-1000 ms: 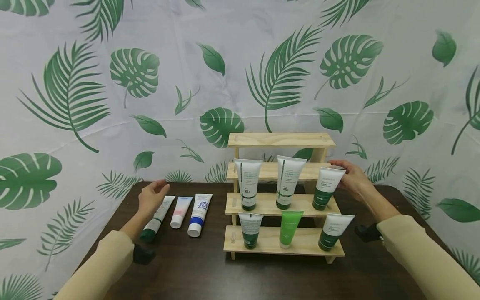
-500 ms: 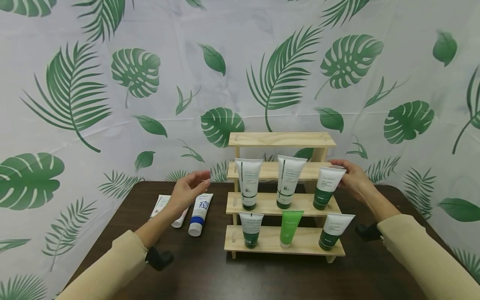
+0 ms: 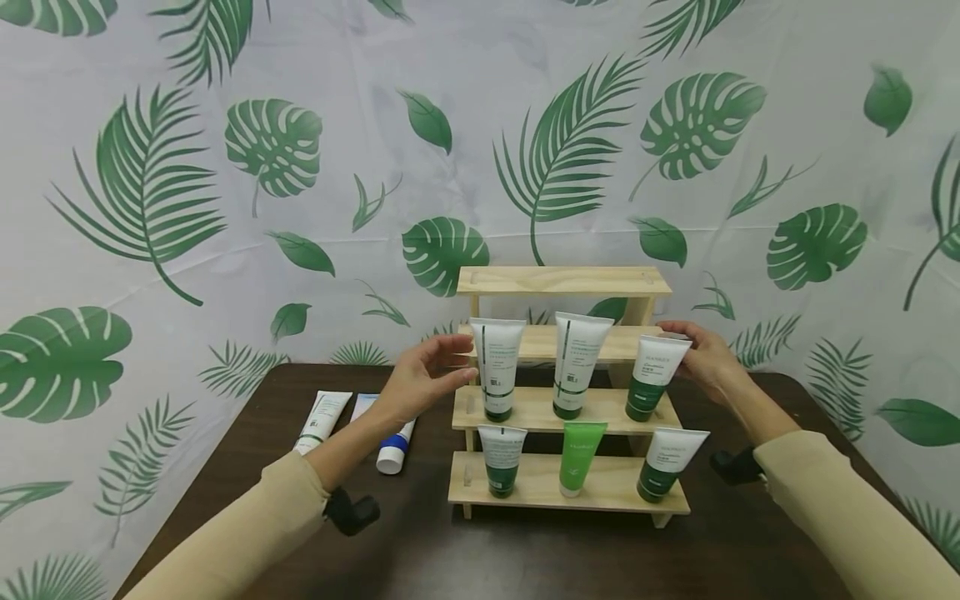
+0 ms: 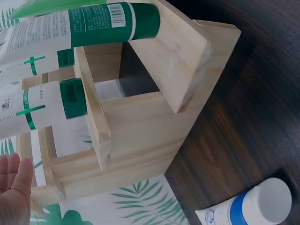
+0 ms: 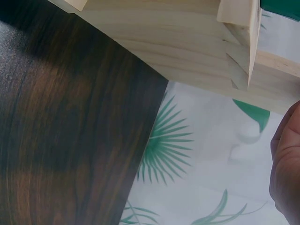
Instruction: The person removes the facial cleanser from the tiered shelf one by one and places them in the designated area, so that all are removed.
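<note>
A stepped wooden display rack [image 3: 564, 279] holds upright squeeze tubes on its two lower steps. My left hand [image 3: 420, 379] is at the rack's left side, thumb and fingers apart, close to a tall white tube [image 3: 498, 358]; in the left wrist view the fingers [image 4: 13, 176] look loosely extended. With my right hand [image 3: 701, 358] I grip the right end of the rack's second-highest board, behind a white-and-green tube [image 3: 656, 375] that hides the thumb. The right wrist view shows only part of that hand [image 5: 287, 164] at its edge.
Several tubes lie left of the rack on the dark wooden table [image 3: 480, 558], including a white tube [image 3: 322, 419] and a blue-banded tube [image 3: 393, 450] partly behind my left arm. A leaf-patterned cloth [image 3: 352, 125] hangs behind the table.
My left hand has moved right, from above the lying tubes to the rack's left side. The right hand has stayed at the rack's right end.
</note>
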